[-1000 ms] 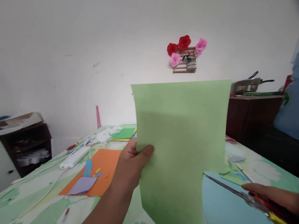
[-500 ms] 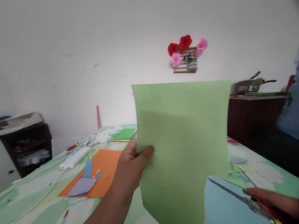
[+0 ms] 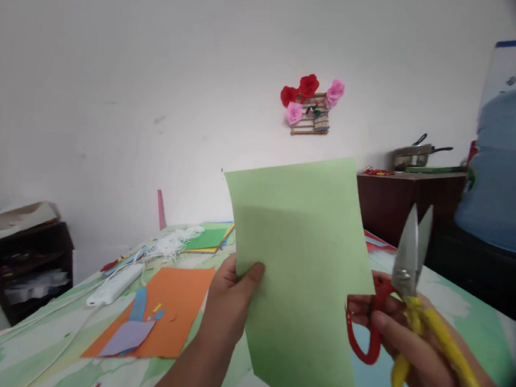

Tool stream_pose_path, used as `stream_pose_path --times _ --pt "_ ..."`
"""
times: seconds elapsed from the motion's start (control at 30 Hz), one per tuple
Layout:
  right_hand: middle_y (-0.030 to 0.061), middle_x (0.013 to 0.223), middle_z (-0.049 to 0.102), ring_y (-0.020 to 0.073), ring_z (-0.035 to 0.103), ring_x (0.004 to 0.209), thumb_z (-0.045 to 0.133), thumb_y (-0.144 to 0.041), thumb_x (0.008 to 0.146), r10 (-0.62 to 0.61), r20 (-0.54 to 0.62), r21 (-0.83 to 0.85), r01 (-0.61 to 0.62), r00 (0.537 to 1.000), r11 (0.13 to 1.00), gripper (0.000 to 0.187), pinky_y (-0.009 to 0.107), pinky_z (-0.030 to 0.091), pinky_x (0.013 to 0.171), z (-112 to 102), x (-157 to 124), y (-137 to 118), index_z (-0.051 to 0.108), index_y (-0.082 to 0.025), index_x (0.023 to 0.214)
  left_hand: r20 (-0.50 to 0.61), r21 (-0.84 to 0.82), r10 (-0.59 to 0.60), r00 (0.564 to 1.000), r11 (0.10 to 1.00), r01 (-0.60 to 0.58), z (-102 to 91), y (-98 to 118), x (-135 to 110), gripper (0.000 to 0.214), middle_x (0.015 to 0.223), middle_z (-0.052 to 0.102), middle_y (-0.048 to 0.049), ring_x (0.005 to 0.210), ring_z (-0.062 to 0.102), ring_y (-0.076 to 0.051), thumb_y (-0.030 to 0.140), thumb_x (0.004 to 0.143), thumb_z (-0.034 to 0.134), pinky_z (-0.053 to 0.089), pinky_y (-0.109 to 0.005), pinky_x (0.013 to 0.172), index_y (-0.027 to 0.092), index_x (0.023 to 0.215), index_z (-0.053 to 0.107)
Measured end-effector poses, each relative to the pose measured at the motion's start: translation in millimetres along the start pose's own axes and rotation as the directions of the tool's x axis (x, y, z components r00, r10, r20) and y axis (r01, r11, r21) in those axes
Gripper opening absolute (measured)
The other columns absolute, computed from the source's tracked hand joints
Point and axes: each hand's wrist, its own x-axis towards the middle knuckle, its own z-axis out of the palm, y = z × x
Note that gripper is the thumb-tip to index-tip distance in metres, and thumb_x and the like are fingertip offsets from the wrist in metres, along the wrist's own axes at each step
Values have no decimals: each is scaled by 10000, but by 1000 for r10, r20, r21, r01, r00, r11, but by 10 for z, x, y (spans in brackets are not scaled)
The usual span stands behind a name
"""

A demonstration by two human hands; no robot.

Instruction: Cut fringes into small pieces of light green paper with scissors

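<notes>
Upright before me stands a sheet of green paper (image 3: pixel 301 269). My left hand (image 3: pixel 233 300) pinches its left edge, thumb on the near side and fingers behind. In my right hand (image 3: pixel 428 359) is a pair of scissors (image 3: pixel 408 261) with one red and one yellow handle. Their blades point up and are slightly apart, to the right of the sheet. Some fingers of that hand pass behind the red handle, close to the paper's right edge. Light blue paper (image 3: pixel 373 372) lies on the table below, partly hidden by the green sheet and my right hand.
Orange paper (image 3: pixel 176 307) with a purple piece (image 3: pixel 128 339) and blue scraps lies at left. Beyond are a white power strip (image 3: pixel 114 286), tangled white cord (image 3: pixel 175 243) and stacked coloured paper (image 3: pixel 206 239). At right stand a dark cabinet (image 3: pixel 393 199) with a pan (image 3: pixel 412 156) and a large water bottle (image 3: pixel 508 167).
The scissors have swung from pointing left, low at the right, to pointing up beside the sheet. The green paper's top edge sits lower and its right side has shifted left.
</notes>
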Motion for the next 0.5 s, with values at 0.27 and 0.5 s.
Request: stream_pose_path --times 0.27,0.5 --pt "-33 644 545 143 516 553 618 -511 757 27 -40 -1 -27 999 1000 304 271 440 521 274 16 -4 528 -221 773 -12 103 4 1000 995 -3 -1 -10 -28 274 642 651 2 543 578 -144 327 618 720 440 -239 503 177 825 621" --pt "-33 521 515 145 480 484 610 -495 701 78 -43 -73 -81 996 994 307 271 395 481 272 20 -75 522 -213 615 -33 204 15 999 979 -8 -20 -36 -21 274 656 657 -7 559 569 -145 350 630 697 443 -247 522 174 829 630"
